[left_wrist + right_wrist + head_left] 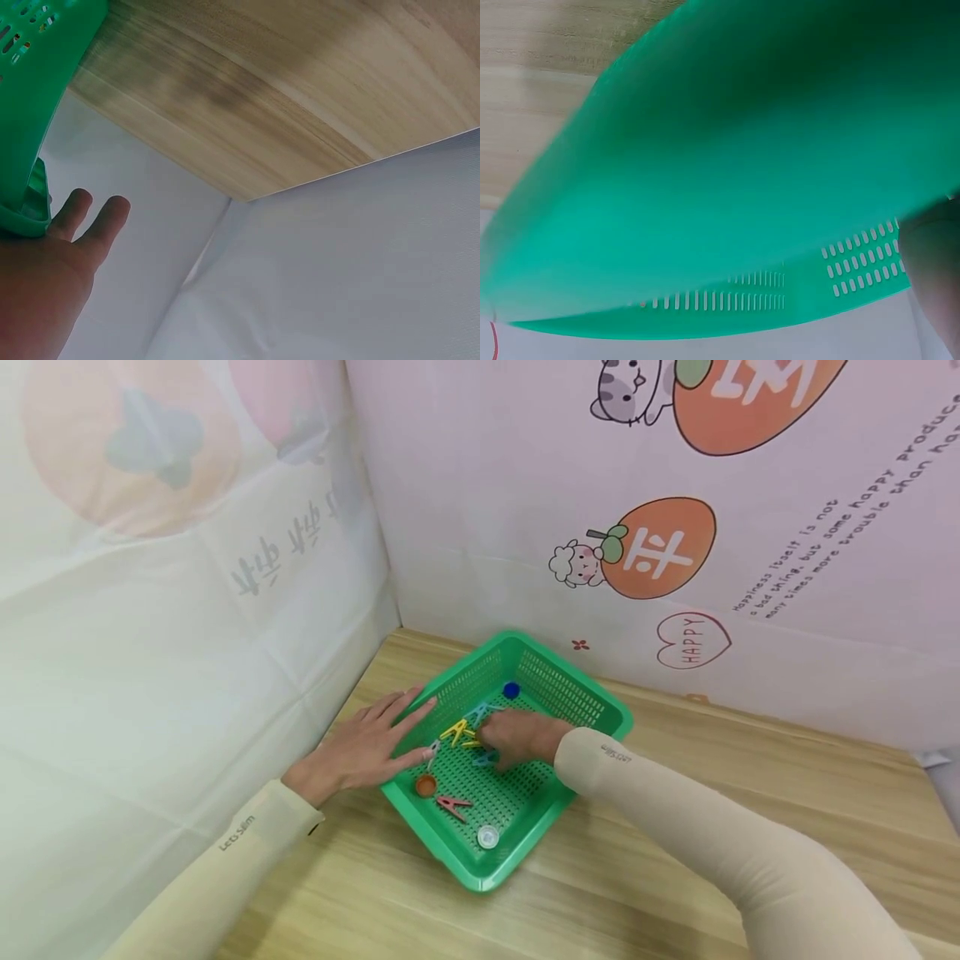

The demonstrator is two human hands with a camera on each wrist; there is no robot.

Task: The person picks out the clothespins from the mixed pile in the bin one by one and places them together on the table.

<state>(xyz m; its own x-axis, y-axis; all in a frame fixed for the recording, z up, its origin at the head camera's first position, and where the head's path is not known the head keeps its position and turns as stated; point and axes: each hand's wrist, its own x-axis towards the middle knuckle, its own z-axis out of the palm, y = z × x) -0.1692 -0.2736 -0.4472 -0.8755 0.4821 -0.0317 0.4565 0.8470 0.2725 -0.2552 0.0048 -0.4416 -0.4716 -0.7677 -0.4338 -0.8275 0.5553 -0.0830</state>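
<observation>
A green perforated plastic basket (558, 689) stands on the wooden table. My left hand (352, 752) rests on its left rim, fingers straight and spread, the thumb reaching inside. Down in the basket, my right hand (517, 735) bends over several clothespins; its fingertips are hidden, so whether it pinches one cannot be told. Beside those fingers lie a yellow clothespin (454, 732) and a blue clothespin (482, 761). A pink clothespin (453, 806) is nearer the front, and a grey clothespin (432, 753) is by my left thumb.
Also in the basket are a dark blue cap (512, 691), a brown round cap (426, 786) and a clear round cap (487, 837). The wooden table (675, 827) meets a printed sheet (480, 510) behind and a white sheet (150, 693) on the left.
</observation>
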